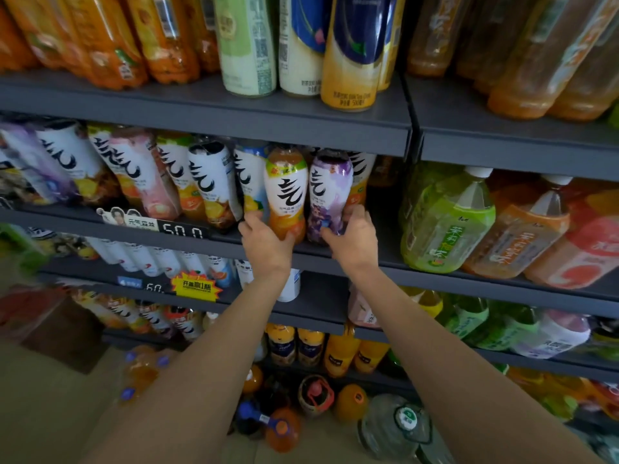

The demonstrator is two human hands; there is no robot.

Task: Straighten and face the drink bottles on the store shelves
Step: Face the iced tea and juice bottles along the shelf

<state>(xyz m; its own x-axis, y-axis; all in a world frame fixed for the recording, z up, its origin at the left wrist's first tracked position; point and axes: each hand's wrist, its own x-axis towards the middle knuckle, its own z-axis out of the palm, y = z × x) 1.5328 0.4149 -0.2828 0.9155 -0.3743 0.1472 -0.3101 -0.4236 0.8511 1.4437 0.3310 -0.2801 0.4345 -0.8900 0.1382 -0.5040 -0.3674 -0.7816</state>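
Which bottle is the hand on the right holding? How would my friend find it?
Find the dark shelf with the big white price numbers. Follow its bottles rightward to where the right hand grips the purple bottle. Its neighbour, the orange bottle, has orange at the bottom; this one is purple.

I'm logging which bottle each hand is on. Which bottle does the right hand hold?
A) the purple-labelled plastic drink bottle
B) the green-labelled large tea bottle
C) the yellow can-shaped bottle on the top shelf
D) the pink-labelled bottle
A: the right hand curls its fingers round the base of the purple-labelled plastic drink bottle, while the left hand grips the orange-labelled bottle beside it.
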